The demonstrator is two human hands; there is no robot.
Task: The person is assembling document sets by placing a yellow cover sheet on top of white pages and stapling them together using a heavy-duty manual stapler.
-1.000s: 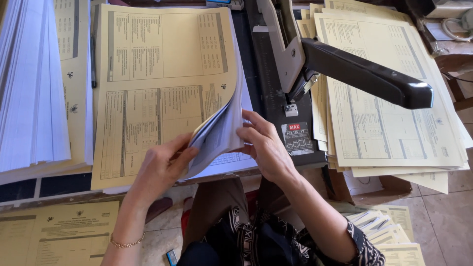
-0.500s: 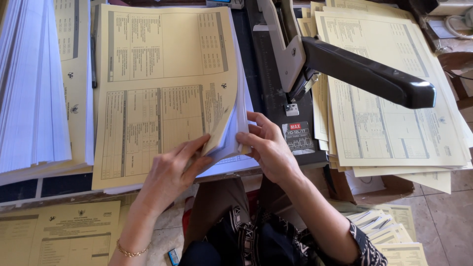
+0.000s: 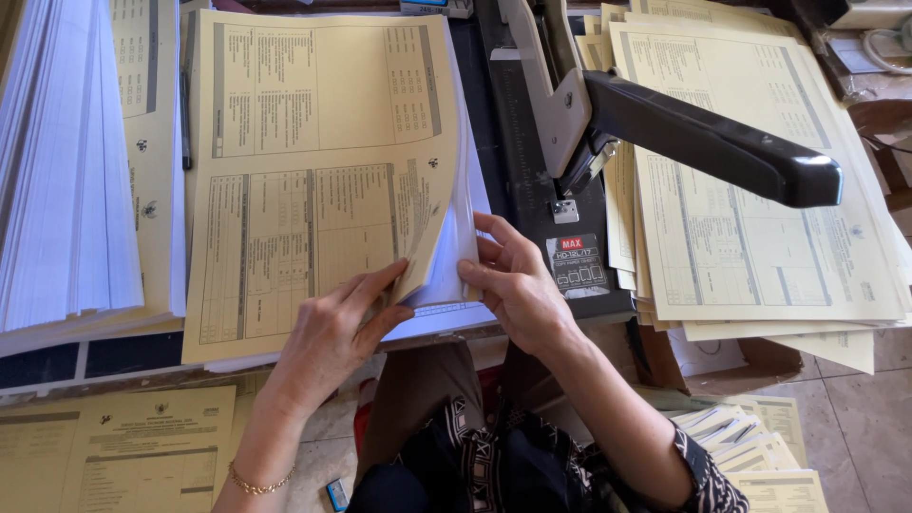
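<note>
Bright daylight from the upper right; glare on the stapler handle [image 3: 712, 138]; soft shadows, sharp focus, slight edge distortion.

White stack [image 3: 57, 171] (left side) runs past the picture's edge.

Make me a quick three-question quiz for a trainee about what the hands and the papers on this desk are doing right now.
1. True or false: the left hand lifts the lower right corner of the yellow cover sheet.
2. What does the right hand pinch? A) the white pages under the cover, B) the stapler handle, C) a pen.
3. On which side of the long-arm stapler does the spread pile of yellow forms lie, as the person sees it?

Key
1. True.
2. A.
3. The right side, partly under the black handle.
</note>
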